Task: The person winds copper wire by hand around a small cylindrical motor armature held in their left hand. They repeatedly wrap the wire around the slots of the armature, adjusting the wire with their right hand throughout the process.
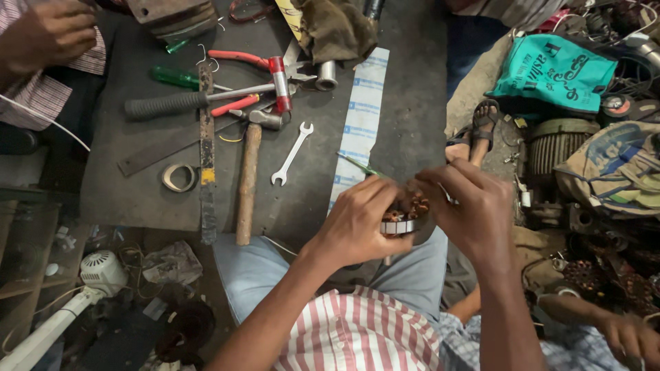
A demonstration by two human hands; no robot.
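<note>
left hand (357,220): clamped on round metal motor stator with copper windings (402,216)
right hand (474,213): fingers pinched on the stator's top
bench (137,192): wooden-handled hammer (247,178), small steel spanner (292,154)

Dark workbench (137,199) carries hammer (247,178), spanner (291,154), perhaps tape (179,177).

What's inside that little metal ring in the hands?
Inside the metal ring sit coppery wire coils. The left hand and right hand wrap around it, so its middle and underside are hidden.
</note>
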